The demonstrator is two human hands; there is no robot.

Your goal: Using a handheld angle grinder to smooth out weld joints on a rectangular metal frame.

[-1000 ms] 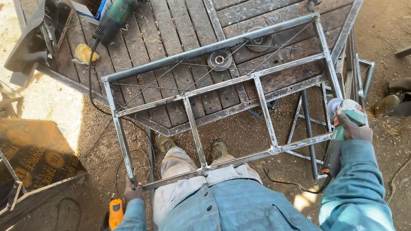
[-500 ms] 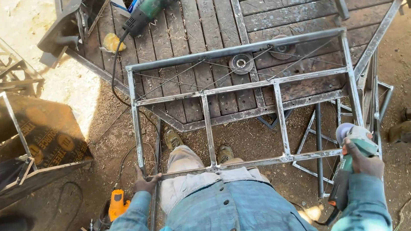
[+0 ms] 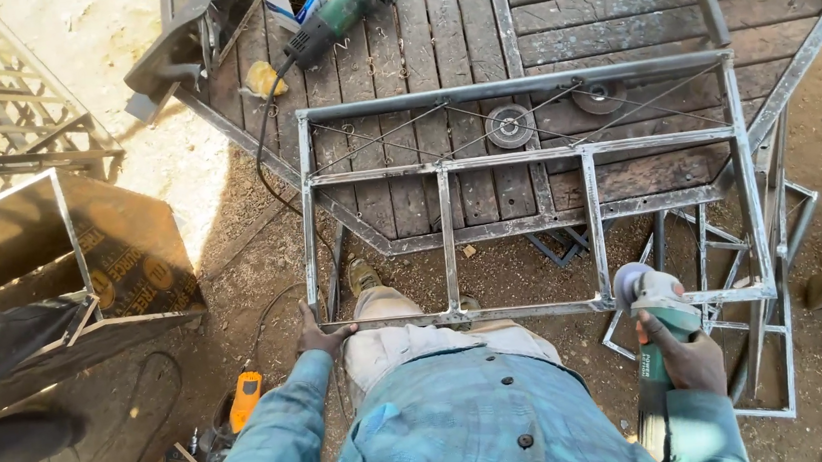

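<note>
the fingers (image 3: 682, 351) of the right hand (image 3: 690, 360) are clenched around the body of a green angle grinder (image 3: 654, 338), whose disc end sits against the near bar of a welded steel frame (image 3: 524, 155), close to the second upright. the left hand (image 3: 319, 336) grips that same near bar at the frame's left corner, fingers wrapped over it.

the frame stands upright in front of the person, its far side leaning over a wooden platform (image 3: 472, 24). it shows two inner uprights and one cross rail, with thin diagonal rods in the upper panel.

two grinders are in view: the one in hand and a second green grinder (image 3: 335, 12) lying on the platform. three round discs (image 3: 509, 125) lie on the boards. one orange tool (image 3: 244, 398) lies on the dirt near the left sleeve.
</note>
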